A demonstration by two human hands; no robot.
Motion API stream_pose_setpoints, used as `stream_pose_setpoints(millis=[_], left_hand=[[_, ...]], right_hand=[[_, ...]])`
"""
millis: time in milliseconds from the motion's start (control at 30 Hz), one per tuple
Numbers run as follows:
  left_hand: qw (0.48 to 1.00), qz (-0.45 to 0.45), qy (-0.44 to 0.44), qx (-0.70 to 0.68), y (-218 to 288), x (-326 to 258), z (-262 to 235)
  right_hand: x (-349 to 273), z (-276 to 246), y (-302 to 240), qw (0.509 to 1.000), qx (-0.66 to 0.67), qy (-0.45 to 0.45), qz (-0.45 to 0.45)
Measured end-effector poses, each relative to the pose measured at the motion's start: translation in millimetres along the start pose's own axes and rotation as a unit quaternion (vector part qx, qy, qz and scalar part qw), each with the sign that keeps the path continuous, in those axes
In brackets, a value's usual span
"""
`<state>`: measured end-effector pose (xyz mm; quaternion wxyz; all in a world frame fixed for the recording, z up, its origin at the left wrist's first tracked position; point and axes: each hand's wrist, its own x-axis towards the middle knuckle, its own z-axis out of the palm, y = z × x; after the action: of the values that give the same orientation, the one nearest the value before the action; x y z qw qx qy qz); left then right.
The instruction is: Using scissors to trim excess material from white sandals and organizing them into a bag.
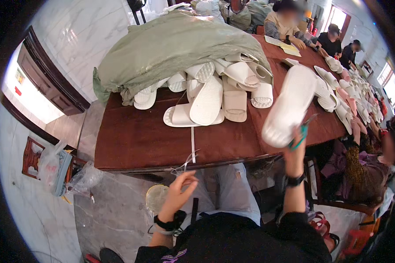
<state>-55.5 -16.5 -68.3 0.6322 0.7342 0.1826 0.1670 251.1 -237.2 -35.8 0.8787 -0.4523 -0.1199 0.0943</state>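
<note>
My right hand is closed around a white slipper, raised over the table's front edge and blurred by motion. In the same hand are teal-handled scissors, their blades pointing up beside the slipper. Low in front of the table edge, my left hand has its fingers curled together at some thin whitish strips; the exact grip is hard to make out. A loose pile of off-white slippers lies ahead on the table, spilling from a big grey-green sack.
The brown-covered table stretches away to the right, with rows of white and pink slippers along it. Several people sit around it, one close on my right. A chair with plastic bags stands left.
</note>
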Motion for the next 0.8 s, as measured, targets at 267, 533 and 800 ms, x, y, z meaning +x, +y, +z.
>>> stream_pose_setpoints(millis=[267, 533, 800], left_hand=[[0.936, -0.232, 0.063, 0.258, -109.2, -89.1, -118.6], [0.863, -0.296, 0.241, 0.33, -187.1, -156.7, -186.0], [0.917, -0.284, 0.233, 0.157, -232.1, -126.7, -198.0]], right_hand=[[88.3, -63.9, -17.2, 0.963, 0.245, 0.11, -0.01], [9.4, -66.3, 63.1, 0.979, 0.153, 0.044, 0.127], [8.1, -72.6, 63.7, 0.989, 0.063, 0.054, 0.121]])
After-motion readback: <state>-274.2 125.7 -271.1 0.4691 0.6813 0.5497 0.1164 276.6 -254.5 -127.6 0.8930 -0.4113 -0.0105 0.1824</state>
